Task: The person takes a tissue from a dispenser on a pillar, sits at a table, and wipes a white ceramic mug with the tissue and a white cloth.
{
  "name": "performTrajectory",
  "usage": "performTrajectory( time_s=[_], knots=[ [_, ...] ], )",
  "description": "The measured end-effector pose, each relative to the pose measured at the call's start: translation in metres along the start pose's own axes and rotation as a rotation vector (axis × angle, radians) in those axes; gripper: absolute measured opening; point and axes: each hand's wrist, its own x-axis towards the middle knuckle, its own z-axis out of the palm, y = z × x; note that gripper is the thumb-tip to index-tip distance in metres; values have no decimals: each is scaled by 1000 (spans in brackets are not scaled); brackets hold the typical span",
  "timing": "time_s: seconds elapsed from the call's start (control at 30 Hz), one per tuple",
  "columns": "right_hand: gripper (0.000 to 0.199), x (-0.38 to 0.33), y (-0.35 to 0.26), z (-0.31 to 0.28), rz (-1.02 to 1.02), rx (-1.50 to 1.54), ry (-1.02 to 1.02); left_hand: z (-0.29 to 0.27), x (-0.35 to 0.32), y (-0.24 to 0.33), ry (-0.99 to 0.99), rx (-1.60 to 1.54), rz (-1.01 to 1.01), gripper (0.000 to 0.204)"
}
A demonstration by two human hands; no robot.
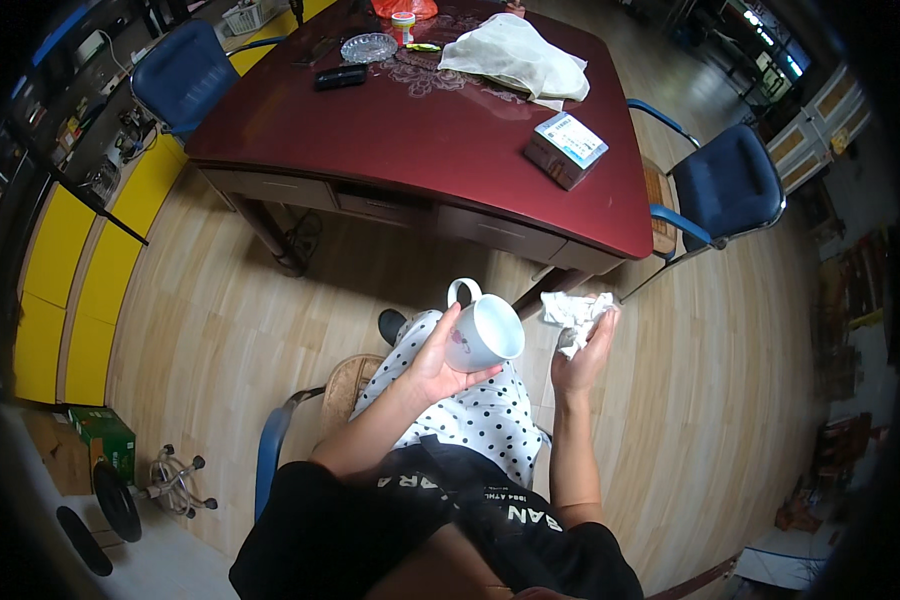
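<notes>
A white mug [494, 328] with a small pink print rests tilted in my left hand [444, 364], above my lap. Its handle points away from me and its mouth faces right. My left fingers curl under and around its body. To the right and apart from the mug, my right hand [582, 362] holds a crumpled white tissue [568, 308] between thumb and fingers. Part of the tissue spills out over the fingertips toward the left.
Ahead stands a dark red desk [390, 130]. On it are a box [567, 150], a white cloth [515, 60], a glass dish [369, 48], a black case [340, 77] and a small jar [403, 27]. Blue chairs [732, 185] flank it; yellow cabinets [90, 270] line the left.
</notes>
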Motion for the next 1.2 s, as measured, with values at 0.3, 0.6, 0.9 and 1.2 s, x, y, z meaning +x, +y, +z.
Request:
performTrajectory(
  time_s=[0.3, 0.6, 0.9, 1.2],
  knots=[
    [40, -23, -19, 1, -357, -1029, -1053, -10, -8, 14, -62, 179, -61, 53],
    [35, -12, -20, -6, -584, -1199, -1206, -6, -5, 12, 15, 162, -105, 57],
    [28, -26, 5, -5, -572, -1049, -1230, -16, 1, 1, 74, 223, 1, 60],
    [18, -59, 20, 15, 29, -934, -566, -6, 7, -7, 242, 764, 927, 39]
  ],
)
